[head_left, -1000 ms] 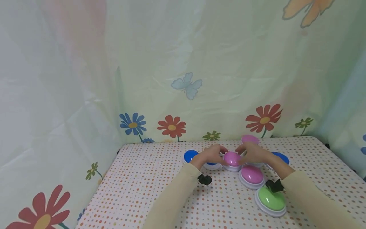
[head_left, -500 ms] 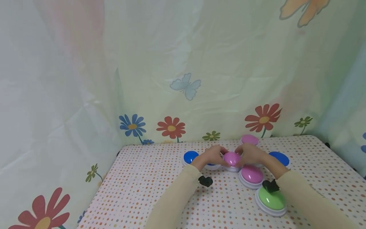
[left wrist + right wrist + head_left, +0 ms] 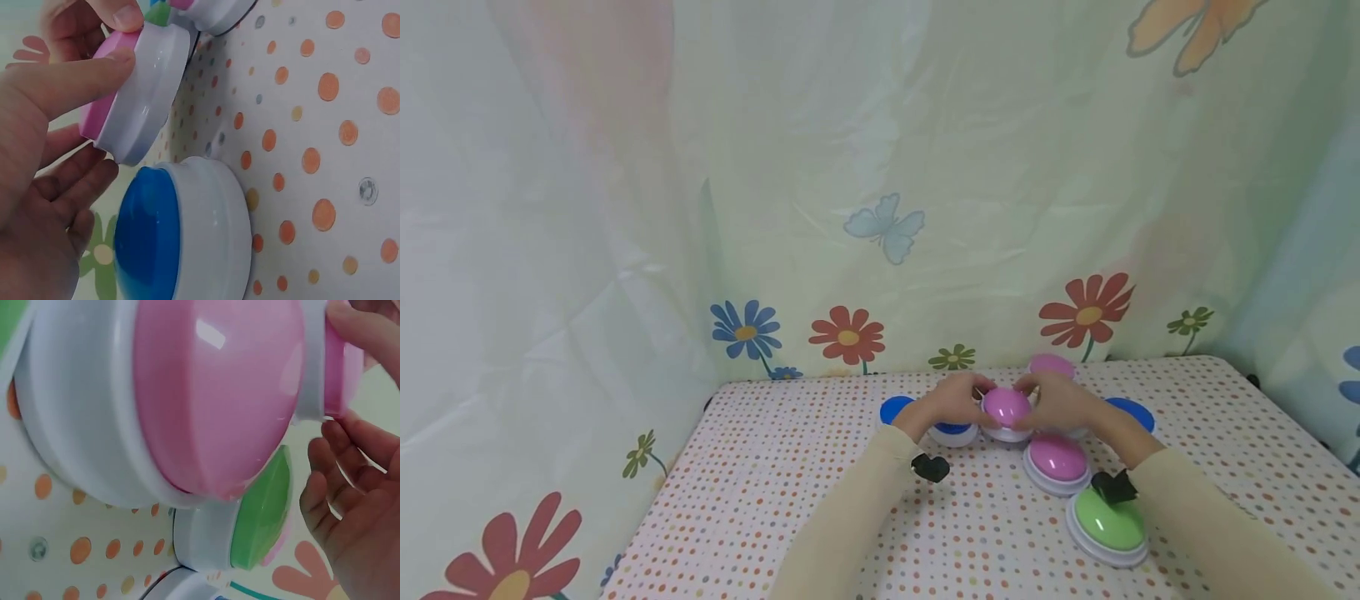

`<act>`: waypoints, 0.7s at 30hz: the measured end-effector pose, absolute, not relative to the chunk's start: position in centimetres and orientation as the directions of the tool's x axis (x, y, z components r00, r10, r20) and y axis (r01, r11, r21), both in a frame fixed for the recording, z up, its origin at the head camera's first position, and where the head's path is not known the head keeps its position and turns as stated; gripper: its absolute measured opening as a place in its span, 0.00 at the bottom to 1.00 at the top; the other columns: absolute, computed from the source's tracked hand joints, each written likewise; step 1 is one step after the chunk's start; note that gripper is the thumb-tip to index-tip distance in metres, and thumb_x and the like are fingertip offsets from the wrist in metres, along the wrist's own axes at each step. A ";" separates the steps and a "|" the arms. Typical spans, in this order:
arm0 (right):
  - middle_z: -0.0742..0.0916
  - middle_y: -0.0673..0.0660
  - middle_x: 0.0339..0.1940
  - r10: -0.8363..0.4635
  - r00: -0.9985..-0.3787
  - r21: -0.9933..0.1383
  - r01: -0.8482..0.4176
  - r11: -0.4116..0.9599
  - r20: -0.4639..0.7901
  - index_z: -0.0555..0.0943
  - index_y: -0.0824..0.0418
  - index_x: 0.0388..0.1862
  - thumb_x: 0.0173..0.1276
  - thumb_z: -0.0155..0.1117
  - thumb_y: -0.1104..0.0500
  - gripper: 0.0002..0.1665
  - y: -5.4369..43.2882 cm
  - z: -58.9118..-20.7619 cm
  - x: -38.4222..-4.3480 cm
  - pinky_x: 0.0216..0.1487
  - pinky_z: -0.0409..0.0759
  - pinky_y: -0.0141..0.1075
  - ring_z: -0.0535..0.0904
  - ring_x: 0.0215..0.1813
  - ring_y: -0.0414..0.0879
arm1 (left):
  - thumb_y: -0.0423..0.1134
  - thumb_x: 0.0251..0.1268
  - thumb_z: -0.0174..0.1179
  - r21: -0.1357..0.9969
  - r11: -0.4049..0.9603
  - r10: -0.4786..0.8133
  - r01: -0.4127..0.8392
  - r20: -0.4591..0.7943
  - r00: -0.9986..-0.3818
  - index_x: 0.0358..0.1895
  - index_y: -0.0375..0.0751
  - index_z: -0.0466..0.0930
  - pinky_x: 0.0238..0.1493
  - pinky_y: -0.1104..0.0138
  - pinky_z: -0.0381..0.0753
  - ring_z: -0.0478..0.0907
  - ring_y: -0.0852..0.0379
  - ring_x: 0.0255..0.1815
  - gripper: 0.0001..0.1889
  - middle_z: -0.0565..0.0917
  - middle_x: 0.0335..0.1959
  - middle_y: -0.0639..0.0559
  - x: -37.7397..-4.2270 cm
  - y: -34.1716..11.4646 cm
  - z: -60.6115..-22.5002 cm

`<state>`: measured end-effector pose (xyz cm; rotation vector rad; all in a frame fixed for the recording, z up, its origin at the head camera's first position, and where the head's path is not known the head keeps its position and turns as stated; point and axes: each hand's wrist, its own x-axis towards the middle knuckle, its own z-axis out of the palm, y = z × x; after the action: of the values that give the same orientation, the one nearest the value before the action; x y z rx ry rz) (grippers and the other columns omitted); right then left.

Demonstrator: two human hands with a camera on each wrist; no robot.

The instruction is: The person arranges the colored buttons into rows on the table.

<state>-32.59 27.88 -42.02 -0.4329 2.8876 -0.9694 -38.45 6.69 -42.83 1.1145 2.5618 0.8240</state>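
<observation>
A pink dome push button (image 3: 1006,407) with a white base is held between both hands. My left hand (image 3: 957,400) grips its left side, and in the left wrist view the thumb presses along the pink edge with fingers at the far side. On the opposite side my right hand (image 3: 1060,404) pinches it by thumb and fingers. The left wrist view shows its white base (image 3: 150,87) raised off the table. Close below my left hand is a blue push button (image 3: 150,234). A second pink push button (image 3: 219,394) fills the right wrist view.
A blue button (image 3: 895,410) sits farther left, another blue button (image 3: 1131,412) to the right. At the back is a pink button (image 3: 1051,364); nearer stands a green button (image 3: 1109,521). A green button (image 3: 265,506) shows beneath my right hand. A printed curtain (image 3: 775,208) hangs behind the dotted table (image 3: 760,500).
Both hands have closed in on the pink push button and lifted it slightly off the table. The other buttons have stayed in place; the head view has shifted slightly.
</observation>
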 end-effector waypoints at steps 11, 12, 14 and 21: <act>0.83 0.56 0.47 -0.295 -0.927 -0.591 -0.374 0.715 0.230 0.79 0.63 0.55 0.49 0.79 0.43 0.39 26.7 -40.7 -32.0 0.39 0.78 0.42 0.76 0.47 0.53 | 0.38 0.53 0.73 0.791 0.308 0.721 0.528 0.169 -0.673 0.59 0.40 0.77 0.45 0.74 0.78 0.76 0.65 0.45 0.28 0.79 0.47 0.58 -38.4 4.4 -42.2; 0.83 0.56 0.47 -0.294 -0.924 -0.593 -0.383 0.708 0.245 0.78 0.63 0.56 0.50 0.79 0.43 0.40 26.5 -40.4 -31.8 0.40 0.78 0.43 0.76 0.47 0.53 | 0.37 0.53 0.73 0.807 0.288 0.713 0.515 0.179 -0.678 0.60 0.40 0.76 0.46 0.74 0.78 0.76 0.64 0.45 0.29 0.79 0.47 0.58 -38.3 4.1 -42.1; 0.83 0.57 0.48 -0.286 -0.921 -0.598 -0.390 0.701 0.265 0.77 0.63 0.58 0.51 0.78 0.43 0.40 26.0 -39.9 -31.6 0.42 0.78 0.44 0.76 0.48 0.53 | 0.38 0.53 0.73 0.829 0.249 0.700 0.501 0.204 -0.685 0.60 0.41 0.76 0.47 0.72 0.79 0.77 0.63 0.45 0.29 0.79 0.47 0.58 -38.0 3.5 -41.8; 0.82 0.61 0.51 -0.272 -0.913 -0.632 -0.406 0.660 0.303 0.74 0.66 0.61 0.54 0.76 0.43 0.42 23.9 -38.5 -30.9 0.43 0.79 0.47 0.75 0.50 0.55 | 0.40 0.55 0.72 0.811 0.204 0.678 0.549 0.287 -0.677 0.61 0.43 0.76 0.48 0.70 0.79 0.76 0.62 0.48 0.29 0.78 0.48 0.58 -37.7 1.3 -40.8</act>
<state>-30.93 23.93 -38.53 -0.6241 3.0259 -1.2266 -37.69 1.32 -40.82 1.1962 2.3319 1.4801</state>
